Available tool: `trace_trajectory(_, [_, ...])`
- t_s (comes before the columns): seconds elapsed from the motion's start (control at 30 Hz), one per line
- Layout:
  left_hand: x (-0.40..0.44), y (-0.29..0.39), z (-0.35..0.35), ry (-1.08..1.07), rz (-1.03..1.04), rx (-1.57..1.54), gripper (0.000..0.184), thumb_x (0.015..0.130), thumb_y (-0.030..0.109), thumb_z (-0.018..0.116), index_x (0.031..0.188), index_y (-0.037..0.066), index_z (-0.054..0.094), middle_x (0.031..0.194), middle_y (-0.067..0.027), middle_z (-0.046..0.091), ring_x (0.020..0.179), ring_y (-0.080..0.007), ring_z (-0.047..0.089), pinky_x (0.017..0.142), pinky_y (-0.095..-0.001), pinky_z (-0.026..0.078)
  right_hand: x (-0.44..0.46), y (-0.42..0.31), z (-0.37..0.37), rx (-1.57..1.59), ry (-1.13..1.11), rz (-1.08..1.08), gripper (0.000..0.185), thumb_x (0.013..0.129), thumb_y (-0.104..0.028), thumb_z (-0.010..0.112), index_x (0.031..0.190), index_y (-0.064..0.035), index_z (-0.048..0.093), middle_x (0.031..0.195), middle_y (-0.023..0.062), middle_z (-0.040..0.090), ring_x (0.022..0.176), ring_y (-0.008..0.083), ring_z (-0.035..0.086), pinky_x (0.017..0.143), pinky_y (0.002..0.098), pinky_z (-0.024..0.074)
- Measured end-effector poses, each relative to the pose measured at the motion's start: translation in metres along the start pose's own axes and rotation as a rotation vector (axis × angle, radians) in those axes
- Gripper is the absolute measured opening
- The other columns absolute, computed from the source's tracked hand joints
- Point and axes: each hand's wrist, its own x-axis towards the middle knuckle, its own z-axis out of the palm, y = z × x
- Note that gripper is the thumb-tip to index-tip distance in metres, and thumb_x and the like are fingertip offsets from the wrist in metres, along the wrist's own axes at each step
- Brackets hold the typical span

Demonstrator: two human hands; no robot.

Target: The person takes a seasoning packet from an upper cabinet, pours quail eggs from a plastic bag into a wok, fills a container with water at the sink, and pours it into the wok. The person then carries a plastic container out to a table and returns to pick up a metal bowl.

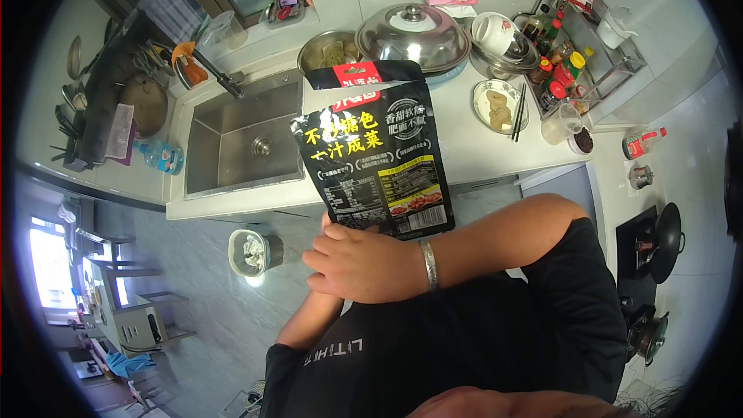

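Note:
A black seasoning pouch (379,162) with yellow and white Chinese lettering and a food picture stands upright before me. Its top strip (364,75) is torn away from the left but seems joined at the right. My right hand (360,263), below a silver bracelet (429,265), is closed at the pouch's lower edge, back of the hand up, fingers curled leftwards. Most of my left hand (326,222) hides behind the right; a fingertip shows at the pouch's bottom left corner, so it seems to grip there.
A steel sink (248,143) lies left, with a water bottle (161,156) beside it. Behind the pouch are a lidded pan (412,39) and a steel bowl (325,50). Rightwards are a plate of ginger (486,116), chopsticks (518,112), sauce bottles (569,70) and a wok (667,242).

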Motion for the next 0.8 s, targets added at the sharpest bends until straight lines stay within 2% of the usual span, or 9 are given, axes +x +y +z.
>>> trace_trajectory(0.23, [-0.0003, 0.0006, -0.0003, 0.003, -0.001, -0.004, 0.052, 0.082, -0.015, 0.062, 0.127, 0.006, 0.047, 0.118, -0.0085, 0.06, 0.105, -0.0171, 0.06, 0.089, -0.0338, 0.053, 0.0004, 0.0007, 0.0026, 0.013, -0.001, 0.005, 0.007, 0.076, -0.017, 0.057, 0.081, -0.0125, 0.058, 0.084, 0.0032, 0.049, 0.088, 0.0193, 0.051, 0.086, 0.0327, 0.0373])
trace_trajectory(0.53, [0.0001, 0.0011, 0.0003, 0.003, -0.006, -0.003, 0.052, 0.082, -0.015, 0.062, 0.127, 0.006, 0.047, 0.118, -0.0084, 0.061, 0.104, -0.0169, 0.06, 0.089, -0.0335, 0.053, 0.0024, 0.0001, 0.0013, -0.073, -0.03, 0.02, 0.007, 0.078, -0.019, 0.056, 0.081, -0.0123, 0.055, 0.082, 0.003, 0.049, 0.084, 0.0192, 0.052, 0.093, 0.0381, 0.0373])
trace_trajectory(0.8, [0.0008, 0.0011, 0.0007, 0.004, -0.006, -0.007, 0.051, 0.082, -0.015, 0.062, 0.126, 0.006, 0.047, 0.117, -0.0083, 0.061, 0.103, -0.0166, 0.061, 0.088, -0.0333, 0.053, 0.0001, 0.0006, 0.0035, -0.057, -0.04, 0.036, 0.008, 0.079, -0.018, 0.055, 0.083, -0.0108, 0.055, 0.083, 0.0037, 0.05, 0.085, 0.0199, 0.053, 0.094, 0.0375, 0.0374])
